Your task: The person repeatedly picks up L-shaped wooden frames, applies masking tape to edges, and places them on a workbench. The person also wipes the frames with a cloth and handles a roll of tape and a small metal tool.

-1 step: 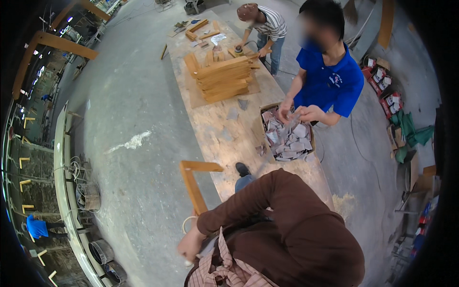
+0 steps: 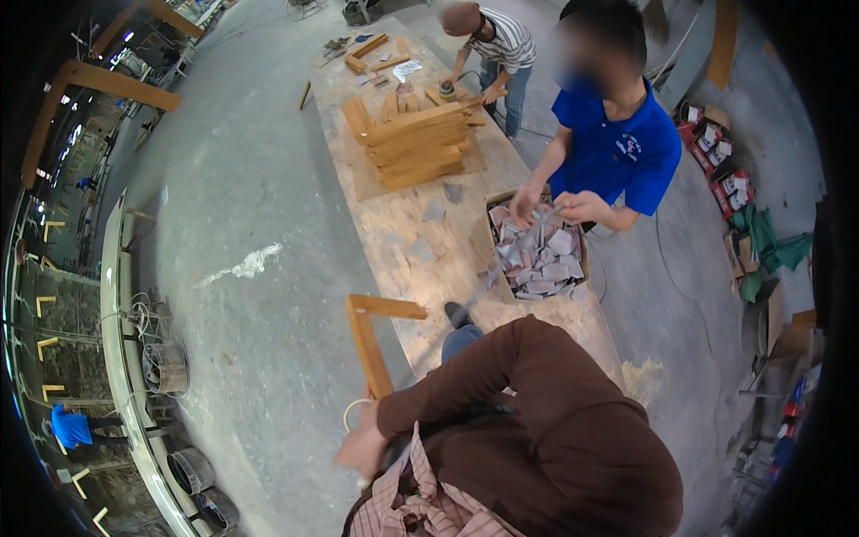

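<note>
My brown-sleeved right arm reaches across my front to the left. At its end my right hand (image 2: 361,445) is blurred by motion, rounded and closed; what lies in its fingers does not show clearly. A pale bangle (image 2: 356,413) hangs by the wrist. From behind my forearm rises an L-shaped wooden frame piece (image 2: 365,345), its short leg pointing right toward the table's near edge. Its lower end is hidden by my sleeve. My left hand does not show. A striped cloth (image 2: 420,492) is tied at my front.
A long wooden table (image 2: 403,259) carries stacked wooden pieces (image 2: 416,148) and a box of torn sandpaper (image 2: 546,259). A co-worker in blue (image 2: 617,143) handles scraps over the box; another in stripes (image 2: 501,45) works with a power sander (image 2: 446,90). Frame pieces hang at left.
The wooden frame piece and my right hand have shifted slightly right. The co-worker in blue has moved one hand a little left over the box.
</note>
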`<action>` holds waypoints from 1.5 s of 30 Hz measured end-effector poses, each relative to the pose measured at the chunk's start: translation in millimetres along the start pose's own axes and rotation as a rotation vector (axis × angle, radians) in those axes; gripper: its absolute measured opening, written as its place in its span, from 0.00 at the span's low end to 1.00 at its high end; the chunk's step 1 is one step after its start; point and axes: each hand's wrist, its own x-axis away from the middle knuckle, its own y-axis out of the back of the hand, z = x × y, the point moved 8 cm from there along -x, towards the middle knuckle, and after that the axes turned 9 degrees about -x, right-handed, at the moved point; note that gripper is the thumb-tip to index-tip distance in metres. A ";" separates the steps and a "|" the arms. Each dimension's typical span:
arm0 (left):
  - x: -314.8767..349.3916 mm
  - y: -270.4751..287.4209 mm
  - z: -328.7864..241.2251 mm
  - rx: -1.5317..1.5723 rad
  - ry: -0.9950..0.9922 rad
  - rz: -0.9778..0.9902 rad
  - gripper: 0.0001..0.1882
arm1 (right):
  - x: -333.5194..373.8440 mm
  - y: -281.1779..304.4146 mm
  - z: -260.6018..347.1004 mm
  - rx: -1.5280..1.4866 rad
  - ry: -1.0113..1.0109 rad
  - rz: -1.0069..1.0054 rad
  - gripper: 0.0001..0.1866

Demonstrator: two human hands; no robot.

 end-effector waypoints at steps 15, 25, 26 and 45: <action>-4.0 -58.3 -363.5 -1.158 -0.502 0.378 0.32 | 260.0 173.1 -152.7 0.058 -0.547 -0.820 0.14; 52.9 -3.8 -389.8 -0.566 -0.423 0.351 0.45 | 393.5 147.6 -274.5 -0.521 -0.731 -1.139 0.14; 60.7 0.1 -397.6 -0.498 -0.422 0.344 0.45 | 386.6 152.9 -280.8 -0.580 -0.684 -1.146 0.14; -21.6 66.8 -587.6 -0.729 -0.813 0.210 0.42 | 208.8 407.5 -276.6 -1.412 -0.050 -1.513 0.19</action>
